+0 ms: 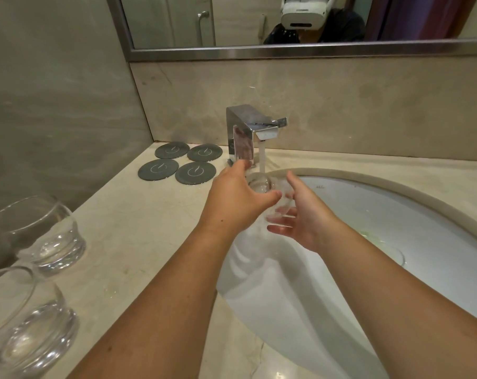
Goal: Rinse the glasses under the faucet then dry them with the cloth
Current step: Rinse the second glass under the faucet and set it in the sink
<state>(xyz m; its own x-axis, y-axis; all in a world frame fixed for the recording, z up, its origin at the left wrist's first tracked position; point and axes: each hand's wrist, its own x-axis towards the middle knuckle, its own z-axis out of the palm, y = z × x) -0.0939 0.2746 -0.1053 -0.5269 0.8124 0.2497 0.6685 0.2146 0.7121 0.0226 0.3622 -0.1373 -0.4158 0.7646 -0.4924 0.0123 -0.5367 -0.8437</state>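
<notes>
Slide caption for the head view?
Left hand holds a glass under the running faucet, right hand open beside it; two more glasses stand on the counter.

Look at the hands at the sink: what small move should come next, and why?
Probably turn the glass in the stream. The left hand grips it over the sink, water runs from the faucet onto it, and the right hand is open beside it, free to help rotate.

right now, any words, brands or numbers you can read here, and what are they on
Nothing reads as words.
sink: small dark stamp on the back wall, too small to read.
coasters: white leaf-like emblem in a ring, no letters.
faucet: no marking seen.
</notes>
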